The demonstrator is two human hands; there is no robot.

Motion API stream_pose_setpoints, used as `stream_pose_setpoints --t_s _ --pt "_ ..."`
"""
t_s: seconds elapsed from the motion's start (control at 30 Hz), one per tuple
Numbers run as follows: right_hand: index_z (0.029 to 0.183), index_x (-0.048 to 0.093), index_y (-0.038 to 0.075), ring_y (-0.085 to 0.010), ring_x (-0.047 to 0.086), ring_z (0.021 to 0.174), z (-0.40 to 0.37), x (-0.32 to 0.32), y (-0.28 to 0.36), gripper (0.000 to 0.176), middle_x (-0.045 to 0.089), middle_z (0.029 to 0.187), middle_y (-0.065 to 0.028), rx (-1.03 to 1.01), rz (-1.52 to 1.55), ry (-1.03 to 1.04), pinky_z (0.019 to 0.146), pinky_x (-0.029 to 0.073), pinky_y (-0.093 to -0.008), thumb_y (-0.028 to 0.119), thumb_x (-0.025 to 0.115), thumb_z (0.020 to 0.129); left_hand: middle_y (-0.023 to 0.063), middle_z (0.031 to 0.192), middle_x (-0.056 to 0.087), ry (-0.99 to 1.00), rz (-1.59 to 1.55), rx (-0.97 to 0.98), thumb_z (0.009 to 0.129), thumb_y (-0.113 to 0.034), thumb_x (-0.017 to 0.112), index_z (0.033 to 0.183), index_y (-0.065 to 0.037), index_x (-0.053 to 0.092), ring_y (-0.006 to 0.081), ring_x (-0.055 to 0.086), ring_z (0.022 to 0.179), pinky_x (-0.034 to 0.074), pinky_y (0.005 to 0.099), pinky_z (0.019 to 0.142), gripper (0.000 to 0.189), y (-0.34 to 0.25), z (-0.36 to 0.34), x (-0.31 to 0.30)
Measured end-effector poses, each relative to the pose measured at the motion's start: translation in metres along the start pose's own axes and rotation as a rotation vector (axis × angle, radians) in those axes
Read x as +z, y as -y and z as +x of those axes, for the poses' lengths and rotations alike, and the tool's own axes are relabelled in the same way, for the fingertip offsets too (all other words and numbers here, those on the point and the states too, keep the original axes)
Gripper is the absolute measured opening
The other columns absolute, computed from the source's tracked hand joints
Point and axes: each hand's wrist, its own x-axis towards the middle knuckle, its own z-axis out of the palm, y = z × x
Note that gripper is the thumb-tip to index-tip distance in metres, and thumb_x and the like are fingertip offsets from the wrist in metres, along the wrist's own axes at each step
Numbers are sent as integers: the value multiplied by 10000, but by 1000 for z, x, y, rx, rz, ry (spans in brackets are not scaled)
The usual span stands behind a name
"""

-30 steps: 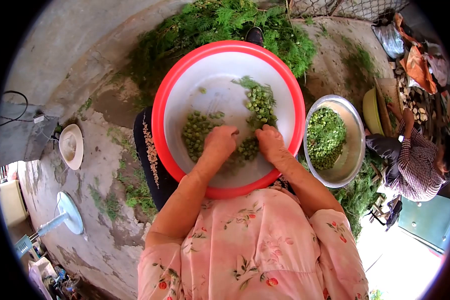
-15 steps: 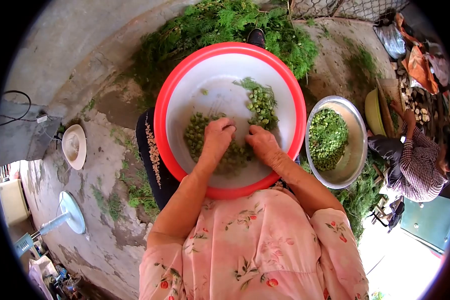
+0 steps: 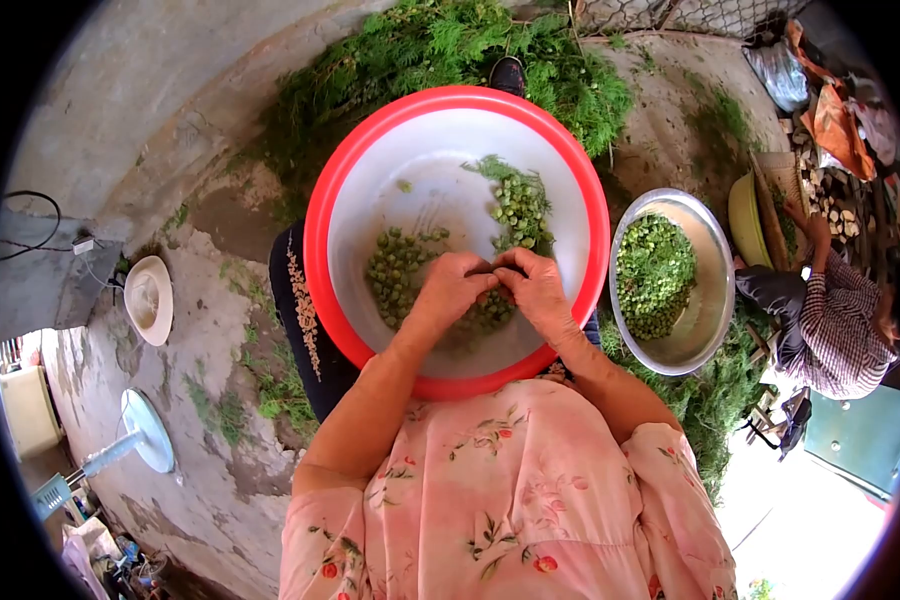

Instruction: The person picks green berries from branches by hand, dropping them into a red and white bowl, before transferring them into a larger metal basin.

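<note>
A large white basin with a red rim (image 3: 325,190) rests on my lap. My left hand (image 3: 453,288) and my right hand (image 3: 536,290) meet over its near half, fingertips pinched together. Whatever lies between the fingers is too small or hidden to make out. Loose round green cones (image 3: 395,262) lie on the basin floor beside and beneath my left hand. Beyond my right hand sits a clump of green cones with feathery sprigs (image 3: 520,210), apart from my fingers.
A metal bowl (image 3: 705,330) of green cones and sprigs stands to the right. Cut evergreen branches (image 3: 370,90) cover the ground ahead. A co-worker (image 3: 840,320) sits at far right by a yellow-green basin (image 3: 745,220). At left are a pale hat (image 3: 150,300) and a fan (image 3: 147,430).
My hands have come together: the left moved slightly right, the right a little left, so their fingertips now meet. The clump at the right of the basin stays in place.
</note>
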Motion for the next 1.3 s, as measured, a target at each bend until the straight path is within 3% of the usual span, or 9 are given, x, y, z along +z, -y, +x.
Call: stream_pose_setpoints --t_s 0.27,0.37,0.5,0.63,0.8,1.0,1.1,1.2,1.3 --pt "921 581 9 -57 487 568 -15 -28 28 79 575 746 -3 -112 90 -210 500 398 -191 6 571 842 61 720 606 -119 -147 83 734 -23 635 814 21 620 132 547 640 440 264 584 92 2 0 -8" --pt "890 626 7 -62 523 592 -23 -50 39 68 597 734 -5 -149 18 -296 506 419 -193 9 580 840 90 819 617 -322 376 356 706 -19 628 820 -41 633 215 593 738 462 324 645 116 17 5 -7" --pt "906 649 23 -72 558 597 -18 -67 20 100 618 715 -4 -335 -315 -266 526 449 -206 17 602 819 101 938 607 -216 763 85 709 -50 615 835 -104 647 305 580 892 464 404 749 141 13 0 -2" --pt "903 646 18 -60 565 590 -11 -41 19 101 611 691 -34 -75 -342 -165 522 455 -213 51 613 813 103 959 609 -105 963 -41 731 -76 602 855 -115 655 322 572 935 462 423 787 141 12 1 2" --pt "775 574 -2 -400 595 812 21 -23 -26 142 615 816 -225 -191 -874 -69 702 473 -484 133 619 764 121 954 606 -85 978 -25 739 -87 597 858 -106 658 331 573 934 460 430 788 136 14 1 -1" --pt "789 568 15 -404 581 816 30 -3 -26 158 607 801 -208 -55 -990 -89 718 469 -477 129 663 735 128 949 604 -105 934 27 748 -118 606 858 -102 662 340 571 935 458 442 784 124 16 0 -3" --pt "821 580 15 -427 572 801 32 -5 -35 165 597 793 -226 -64 -919 -156 718 474 -464 127 668 737 129 959 607 -150 873 6 747 -134 616 882 -99 661 346 571 935 459 447 789 146 12 0 -1" --pt "850 598 23 -350 611 674 35 -15 -50 141 617 720 -168 -233 -787 -148 606 496 -399 123 655 770 134 956 617 -200 770 50 747 -140 628 902 -73 651 343 578 918 463 439 788 171 11 0 -1" --pt "806 585 -2 -215 608 594 12 -1 6 132 605 688 -125 189 -171 26 511 472 -348 127 610 806 133 893 632 -185 555 183 754 -127 623 915 -28 635 294 601 843 473 391 750 190 22 4 -1"
